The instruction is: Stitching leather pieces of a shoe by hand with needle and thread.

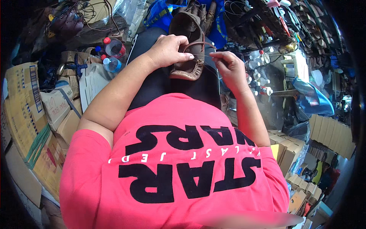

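A brown leather moccasin-style shoe (197, 50) rests on my lap, its gathered toe toward me. My left hand (167, 50) is closed on the left side of the shoe, thumb and index finger at its edge. To the right of the shoe, my right hand (231, 69) pinches a thin thread that runs from the shoe; whether a needle is in the fingertips is too small to tell. A brown leather lace (202, 43) arches over the shoe between the hands.
Plastic bottles (112, 65) with red and blue caps stand at the left, near cardboard boxes (24, 95). Several small white bottles (257, 65) crowd the right side, with a blue plastic bag (312, 95) beyond. More brown shoes (209, 15) and a blue bag (158, 17) lie ahead.
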Motion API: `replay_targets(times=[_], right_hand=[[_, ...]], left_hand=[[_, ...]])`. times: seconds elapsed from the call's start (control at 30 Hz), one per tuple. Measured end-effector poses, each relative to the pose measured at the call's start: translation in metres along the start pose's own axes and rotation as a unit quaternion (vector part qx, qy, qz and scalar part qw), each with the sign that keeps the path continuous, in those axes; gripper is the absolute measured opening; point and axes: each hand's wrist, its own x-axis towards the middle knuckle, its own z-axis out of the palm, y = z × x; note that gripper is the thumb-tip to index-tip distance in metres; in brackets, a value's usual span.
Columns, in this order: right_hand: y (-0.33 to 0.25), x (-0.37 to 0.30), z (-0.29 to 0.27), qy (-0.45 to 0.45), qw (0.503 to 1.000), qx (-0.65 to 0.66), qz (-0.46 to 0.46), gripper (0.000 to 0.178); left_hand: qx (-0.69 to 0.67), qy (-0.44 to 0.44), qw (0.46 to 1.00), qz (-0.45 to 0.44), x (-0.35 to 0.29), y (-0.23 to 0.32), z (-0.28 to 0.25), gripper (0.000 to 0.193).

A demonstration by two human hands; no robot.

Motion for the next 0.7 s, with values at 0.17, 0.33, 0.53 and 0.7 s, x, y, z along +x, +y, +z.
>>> replay_targets(times=[0.17,0.33,0.53,0.7], right_hand=[[0.002,-0.004,-0.001,0.002,0.993,-0.107,-0.057,0.012],[-0.004,-0.004,-0.005,0.005,0.99,-0.121,-0.068,0.012],[-0.009,-0.005,-0.009,-0.02,0.99,-0.124,-0.061,0.014],[-0.015,-0.004,-0.012,-0.033,0.985,-0.156,-0.064,0.014]], left_hand=[[-0.01,-0.008,1.0,-0.006,0.001,0.001,0.0,0.041],[-0.015,-0.01,1.0,-0.012,0.0,0.002,-0.001,0.04],[-0.006,-0.015,1.0,-0.016,0.0,0.004,-0.003,0.041],[-0.009,-0.017,1.0,-0.023,0.0,0.003,-0.002,0.04]])
